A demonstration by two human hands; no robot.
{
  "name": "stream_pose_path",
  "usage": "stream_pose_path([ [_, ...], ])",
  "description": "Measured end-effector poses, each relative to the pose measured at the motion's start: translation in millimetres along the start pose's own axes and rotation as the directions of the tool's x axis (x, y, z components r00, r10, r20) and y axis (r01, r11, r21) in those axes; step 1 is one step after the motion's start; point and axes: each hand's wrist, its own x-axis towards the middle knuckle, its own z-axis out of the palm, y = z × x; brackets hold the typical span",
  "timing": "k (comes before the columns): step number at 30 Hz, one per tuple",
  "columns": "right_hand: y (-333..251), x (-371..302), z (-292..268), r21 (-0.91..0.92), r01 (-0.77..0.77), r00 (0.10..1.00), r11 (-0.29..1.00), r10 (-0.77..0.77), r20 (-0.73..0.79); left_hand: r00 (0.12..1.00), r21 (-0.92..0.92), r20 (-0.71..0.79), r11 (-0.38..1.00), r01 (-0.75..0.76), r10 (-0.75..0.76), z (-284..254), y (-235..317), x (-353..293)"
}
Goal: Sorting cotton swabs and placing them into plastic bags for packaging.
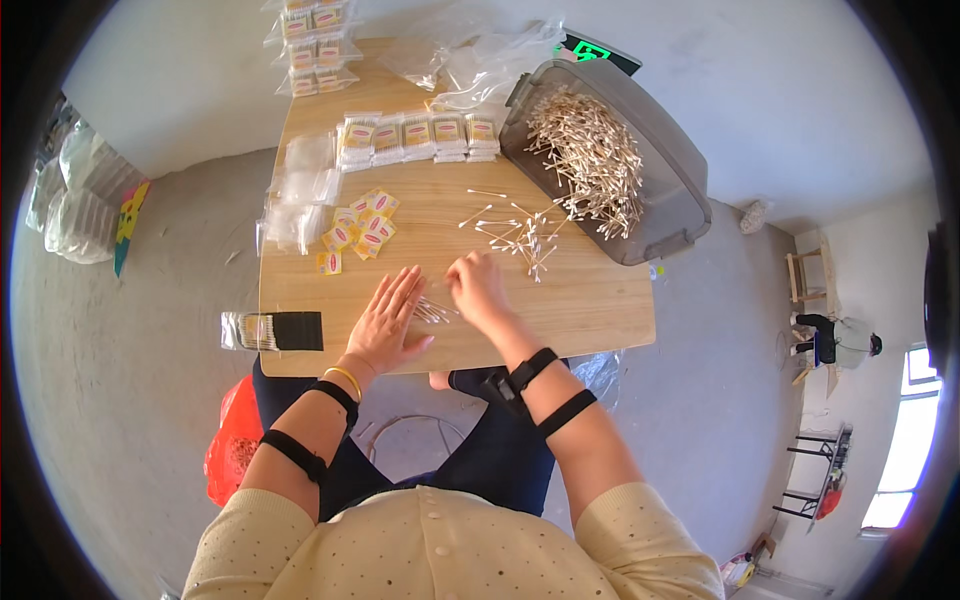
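My left hand [386, 320] lies palm down on the wooden table near its front edge, fingers stretched out and close together. Beside it, toward my right hand, is a small cluster of cotton swabs [434, 311], partly hidden by the left hand. My right hand [479, 289] is just right of and beyond this cluster, its fingers curled in; whatever they pinch, if anything, is hidden. Farther off, loose cotton swabs [525, 236] lie scattered. Small yellow and white printed cards [362, 226] form a loose pile beyond my left hand.
A grey plastic bin [672, 190] heaped with cotton swabs stands tilted at the right. Packed swab bags [417, 135] line the back, beside clear plastic bags [302, 190]. A swab-filled pouch with a black part [298, 331] sits at the table's left edge.
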Motion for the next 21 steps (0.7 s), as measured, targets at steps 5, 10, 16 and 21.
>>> stream_pose_path([
  [5, -3, 19, -20, 0.110, -0.111, 0.976, 0.988, 0.130, -0.176, 0.997, 0.097, 0.074, 0.995, -0.023, 0.015, 2, -5, -4],
  [10, 43, 38, -31, -0.168, -0.283, 0.923, 0.944, 0.220, -0.316, 0.998, 0.074, 0.066, 0.997, -0.003, -0.002, 2, -3, -2],
  [16, 20, 53, -10, -0.135, -0.067, 0.975, 0.989, 0.036, -0.219, 0.998, 0.023, 0.064, 0.999, 0.025, -0.027, -1, -3, -2],
  [21, -12, 27, 10, -0.013, 0.053, 0.992, 0.998, -0.055, -0.115, 0.999, 0.027, 0.029, 0.999, 0.025, -0.026, 2, -4, -4],
])
